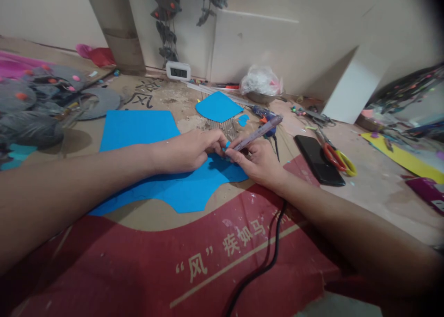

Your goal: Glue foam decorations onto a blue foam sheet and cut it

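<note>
Both hands close together over a flat bright-blue sheet [180, 190] with curved cutouts

Head view: the right hand [260, 162] is closed around a slim, pale-purple, pen-like tool [258, 132], slanting up to the right. Beside it, the left hand [197, 148] has its fingers curled in, a small blue bit [228, 144] at their tips; whether they pinch it cannot be told. The sheet lies beneath both hands on red-and-brown printed cardboard [145, 261]. Beyond them sits a fan-shaped blue piece [220, 105], with small blue scraps [243, 119] just beside it. To the right lie a black, glossy phone [315, 157] and scissors with red and yellow handles [336, 157].
</note>
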### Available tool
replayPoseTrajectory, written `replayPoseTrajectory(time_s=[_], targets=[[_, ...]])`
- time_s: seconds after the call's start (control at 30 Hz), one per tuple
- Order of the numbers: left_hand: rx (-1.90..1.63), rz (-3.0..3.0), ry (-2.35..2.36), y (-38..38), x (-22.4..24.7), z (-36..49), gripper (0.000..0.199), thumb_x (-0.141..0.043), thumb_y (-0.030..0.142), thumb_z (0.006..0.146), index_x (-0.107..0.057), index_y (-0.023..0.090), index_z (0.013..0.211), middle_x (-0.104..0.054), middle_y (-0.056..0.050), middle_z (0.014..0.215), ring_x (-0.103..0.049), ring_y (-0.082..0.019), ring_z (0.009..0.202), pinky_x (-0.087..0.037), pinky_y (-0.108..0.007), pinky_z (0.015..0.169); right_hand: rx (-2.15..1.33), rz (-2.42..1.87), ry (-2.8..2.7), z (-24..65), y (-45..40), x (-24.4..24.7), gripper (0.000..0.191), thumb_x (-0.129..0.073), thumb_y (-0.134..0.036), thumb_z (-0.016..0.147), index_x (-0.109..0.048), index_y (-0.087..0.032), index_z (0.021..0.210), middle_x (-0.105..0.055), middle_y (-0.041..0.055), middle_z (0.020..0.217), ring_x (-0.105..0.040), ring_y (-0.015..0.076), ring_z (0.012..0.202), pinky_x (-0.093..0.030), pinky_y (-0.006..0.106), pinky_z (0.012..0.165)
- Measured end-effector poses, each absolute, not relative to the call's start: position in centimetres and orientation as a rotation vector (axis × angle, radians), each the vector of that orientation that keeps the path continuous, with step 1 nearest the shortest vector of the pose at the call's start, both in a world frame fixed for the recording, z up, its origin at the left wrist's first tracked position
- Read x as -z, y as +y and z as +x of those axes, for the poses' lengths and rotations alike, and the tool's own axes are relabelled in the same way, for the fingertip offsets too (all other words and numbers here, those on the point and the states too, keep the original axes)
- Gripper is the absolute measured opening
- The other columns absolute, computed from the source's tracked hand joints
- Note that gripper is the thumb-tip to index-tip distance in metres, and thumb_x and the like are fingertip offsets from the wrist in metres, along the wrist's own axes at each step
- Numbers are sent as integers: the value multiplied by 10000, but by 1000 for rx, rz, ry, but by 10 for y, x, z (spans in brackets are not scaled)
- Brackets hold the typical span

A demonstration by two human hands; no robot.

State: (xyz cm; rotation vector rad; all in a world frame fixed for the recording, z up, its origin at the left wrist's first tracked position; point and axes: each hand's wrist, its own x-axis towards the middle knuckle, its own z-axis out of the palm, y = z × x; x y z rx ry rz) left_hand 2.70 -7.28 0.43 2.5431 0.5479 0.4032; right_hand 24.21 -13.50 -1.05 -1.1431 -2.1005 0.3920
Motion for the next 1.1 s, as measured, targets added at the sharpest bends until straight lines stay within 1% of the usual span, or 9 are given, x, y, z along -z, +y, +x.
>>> replayPoseTrajectory(time_s=[0.17,0.37,0.6,0.8,0.93,1.1], targets=[[-413,2559,568,-73,-5,28,474,-406,-40,711,-559,175,1106,-730,-25,1001,-676,-180,954,-513,-283,806,-369,-1148,-2140,241,-135,10,309,-560,-446,966,-681,-199,825,-686,34,771,-619,174,678,-449,317,673],[-381,2572,599,-72,-5,27,445,-435,-2,712,-564,188,1094,-732,-26,1009,-678,-195,947,-503,-283,779,-291,-1130,-2172,241,-133,10,318,-542,-440,974,-684,-193,833,-702,35,780,-634,171,687,-461,309,676],[-382,2575,606,-73,-5,27,482,-439,-7,698,-564,178,1125,-740,-35,1035,-685,-192,964,-505,-278,792,-224,-1174,-2179,241,-133,10,314,-540,-409,972,-689,-192,800,-726,49,794,-670,193,726,-477,320,691],[-413,2563,579,-70,-1,28,500,-440,-5,675,-568,181,1121,-744,-34,1053,-691,-194,984,-514,-290,812,-206,-1173,-2172,241,-132,10,336,-541,-404,967,-686,-176,766,-715,51,782,-662,182,711,-468,313,683],[-416,2564,571,-70,-2,28,497,-440,-11,677,-566,178,1120,-745,-35,1050,-692,-194,984,-514,-289,807,-229,-1156,-2172,241,-132,9,327,-542,-389,962,-685,-181,754,-716,47,787,-660,173,715,-470,305,686],[-414,2541,550,-72,-3,27,507,-415,-33,693,-547,172,1137,-743,-38,1076,-686,-176,1009,-514,-295,838,-199,-1162,-2168,241,-133,10,323,-550,-378,957,-684,-172,747,-705,53,765,-649,180,698,-463,311,663]])
